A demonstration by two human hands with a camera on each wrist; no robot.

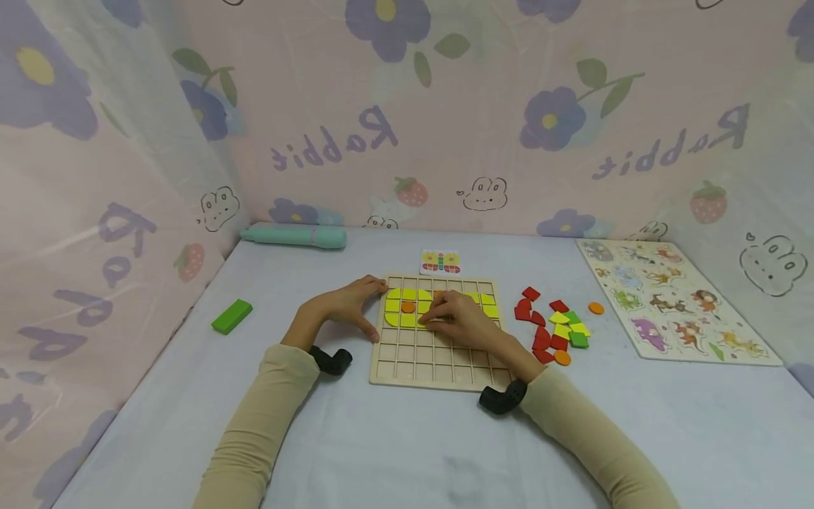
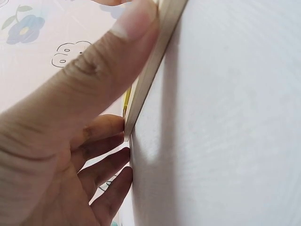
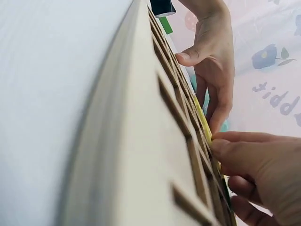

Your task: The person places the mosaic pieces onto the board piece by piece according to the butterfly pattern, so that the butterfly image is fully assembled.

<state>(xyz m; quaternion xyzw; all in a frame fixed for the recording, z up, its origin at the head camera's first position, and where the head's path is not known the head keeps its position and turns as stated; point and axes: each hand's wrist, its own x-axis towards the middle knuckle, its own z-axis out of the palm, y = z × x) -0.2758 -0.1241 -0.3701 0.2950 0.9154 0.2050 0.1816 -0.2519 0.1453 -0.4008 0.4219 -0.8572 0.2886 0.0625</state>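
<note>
A wooden grid board [image 1: 407, 364] lies on the table, with yellow tiles [image 1: 407, 294] in its upper squares and an orange disc [image 1: 408, 307] among them. My left hand [image 1: 346, 307] rests at the board's left edge, thumb against its side and fingers extended near the far corner, as the left wrist view shows. Over the middle of the grid is my right hand [image 1: 461, 317]. Its thumb and index finger pinch a yellow tile [image 1: 422, 320] at the board's surface; the fingers partly cover that tile. The right hand [image 3: 263, 165] also hides part of the upper grid.
A small pattern card [image 1: 440, 262] lies behind the board. Right of it are loose red tiles [image 1: 541, 337], with yellow, green and orange pieces. An animal puzzle board [image 1: 677, 300] lies far right. At left are a green block [image 1: 232, 317] and a teal marker-shaped case [image 1: 295, 237].
</note>
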